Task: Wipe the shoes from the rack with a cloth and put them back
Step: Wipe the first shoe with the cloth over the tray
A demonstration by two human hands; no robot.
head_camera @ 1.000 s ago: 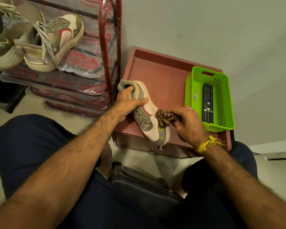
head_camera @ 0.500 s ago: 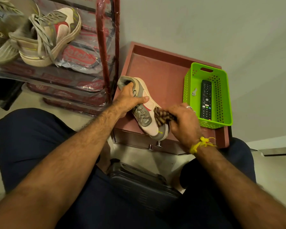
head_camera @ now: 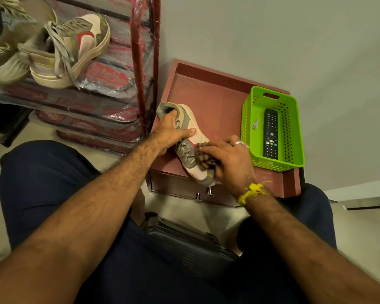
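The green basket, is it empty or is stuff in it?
Not empty. The green basket holds a black remote lying flat and a small key beside it.

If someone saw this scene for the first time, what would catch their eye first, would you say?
Probably the bright green basket at the right of the reddish tray, with a black remote in it. Next, at centre, the left hand grips the sneaker at its heel end while the right hand presses a checked cloth onto its toe end.

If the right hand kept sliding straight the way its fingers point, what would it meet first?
Probably the left hand gripping the shoe: the right hand presses the cloth up-left along the laces; depth is unclear.
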